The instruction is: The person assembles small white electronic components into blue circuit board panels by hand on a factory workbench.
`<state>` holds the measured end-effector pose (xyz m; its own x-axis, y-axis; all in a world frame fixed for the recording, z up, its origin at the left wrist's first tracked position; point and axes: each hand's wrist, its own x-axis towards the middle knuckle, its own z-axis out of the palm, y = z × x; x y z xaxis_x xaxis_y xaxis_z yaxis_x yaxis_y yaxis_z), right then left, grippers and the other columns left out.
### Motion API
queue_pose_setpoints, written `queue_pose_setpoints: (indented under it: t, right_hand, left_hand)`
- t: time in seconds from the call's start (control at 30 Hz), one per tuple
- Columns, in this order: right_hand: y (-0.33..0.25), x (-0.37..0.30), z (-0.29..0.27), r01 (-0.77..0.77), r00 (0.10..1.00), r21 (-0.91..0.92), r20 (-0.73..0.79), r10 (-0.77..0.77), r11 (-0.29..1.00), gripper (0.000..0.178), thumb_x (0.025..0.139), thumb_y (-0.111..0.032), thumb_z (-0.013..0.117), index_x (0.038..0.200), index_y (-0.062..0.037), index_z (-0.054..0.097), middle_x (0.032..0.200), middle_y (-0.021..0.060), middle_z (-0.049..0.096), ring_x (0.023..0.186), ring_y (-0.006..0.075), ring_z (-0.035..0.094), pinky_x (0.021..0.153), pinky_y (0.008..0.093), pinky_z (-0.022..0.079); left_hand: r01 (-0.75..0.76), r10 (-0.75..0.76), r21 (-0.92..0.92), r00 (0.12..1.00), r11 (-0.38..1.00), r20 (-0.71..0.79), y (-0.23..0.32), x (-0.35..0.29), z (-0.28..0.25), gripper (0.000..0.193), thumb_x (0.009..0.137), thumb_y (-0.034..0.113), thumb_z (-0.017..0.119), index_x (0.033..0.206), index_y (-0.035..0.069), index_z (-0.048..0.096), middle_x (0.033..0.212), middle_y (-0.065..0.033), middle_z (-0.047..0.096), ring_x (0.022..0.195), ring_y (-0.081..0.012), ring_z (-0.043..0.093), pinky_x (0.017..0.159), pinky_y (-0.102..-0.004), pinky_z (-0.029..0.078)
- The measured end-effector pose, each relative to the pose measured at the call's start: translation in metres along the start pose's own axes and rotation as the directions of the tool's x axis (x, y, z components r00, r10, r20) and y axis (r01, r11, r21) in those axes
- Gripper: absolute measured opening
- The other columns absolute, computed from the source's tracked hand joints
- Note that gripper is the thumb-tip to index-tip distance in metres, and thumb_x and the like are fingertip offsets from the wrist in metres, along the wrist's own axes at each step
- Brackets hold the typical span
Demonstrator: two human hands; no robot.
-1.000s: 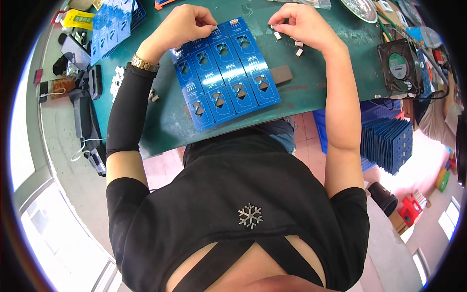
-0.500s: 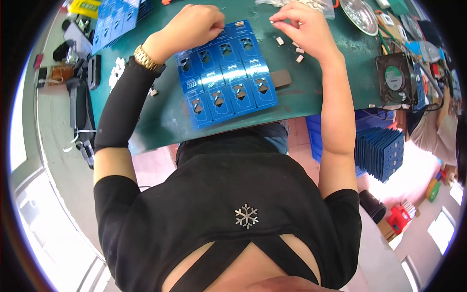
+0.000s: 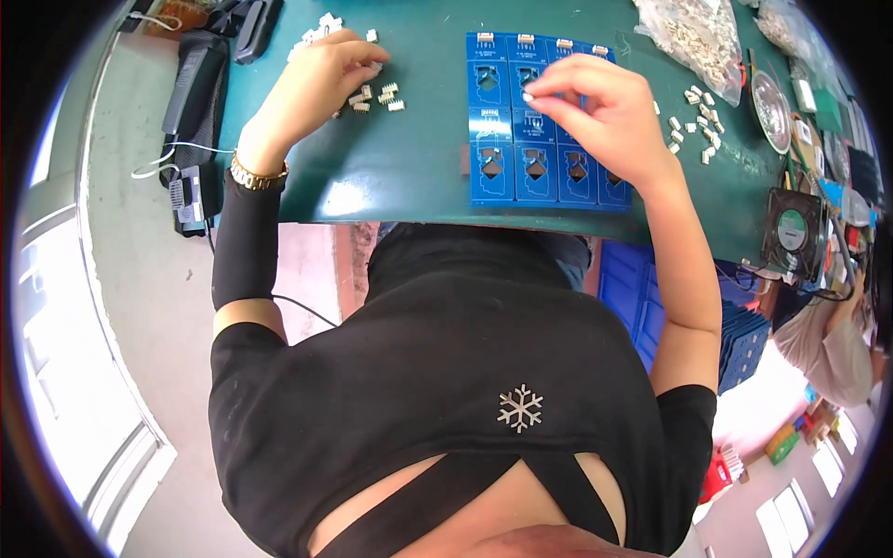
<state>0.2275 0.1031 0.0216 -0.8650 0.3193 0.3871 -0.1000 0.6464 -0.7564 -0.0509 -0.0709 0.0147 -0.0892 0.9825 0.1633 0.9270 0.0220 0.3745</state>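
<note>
A blue circuit board panel (image 3: 510, 127) with several cut-outs lies on the green table, small white connectors (image 3: 526, 39) seated along its far edge. My right hand (image 3: 605, 116) is over the panel, thumb and forefinger pinched on a small white connector (image 3: 527, 97); it covers part of the panel's right side. At the left, my left hand (image 3: 312, 88) reaches in among loose pin connectors (image 3: 389, 95). Its fingertips are pinched together at a pale piece, seemingly a white connector (image 3: 376, 67), partly hidden by the fingers. A gold watch is on my left wrist.
White connectors (image 3: 709, 130) lie scattered right of the panel, below a clear bag of them (image 3: 693, 42). A metal dish (image 3: 772, 112) and a black fan (image 3: 793, 232) stand at the right. A black case (image 3: 259, 30) lies at the far left. Blue crates (image 3: 628, 288) sit beneath the table edge.
The view has swung left. My left hand has gone from the panel's far edge to the connectors at the left. My right hand has come from the loose pieces to over the panel.
</note>
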Motion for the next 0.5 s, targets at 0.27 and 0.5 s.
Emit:
queue_pose_setpoints:
  t: [0.27, 0.5]
  right_hand:
    - [0.001, 0.012, 0.033, -0.136, 0.967, -0.183, 0.191, 0.171, 0.974, 0.010, 0.086, -0.003, 0.067, 0.095, -0.0016, 0.072, 0.086, 0.0060, 0.068, 0.075, 0.0146, 0.065, 0.068, 0.0269, 0.052]
    - [0.000, 0.015, 0.042, -0.015, 0.982, -0.294, 0.175, 0.069, 0.956, 0.010, 0.086, -0.004, 0.067, 0.095, -0.0015, 0.072, 0.086, 0.0080, 0.067, 0.077, 0.0195, 0.066, 0.069, 0.0283, 0.052]
  left_hand:
    - [-0.049, 0.049, 0.006, 0.994, 0.999, -0.094, -0.015, 0.001, 0.012, 0.012, 0.084, 0.009, 0.069, 0.094, 0.002, 0.069, 0.089, -0.0084, 0.064, 0.080, -0.0248, 0.064, 0.073, -0.0318, 0.050]
    - [0.009, -0.013, -0.023, 0.988, 1.000, -0.155, -0.013, -0.002, 0.015, 0.013, 0.087, 0.015, 0.068, 0.094, 0.004, 0.070, 0.085, -0.0093, 0.065, 0.075, -0.0259, 0.065, 0.068, -0.0325, 0.050]
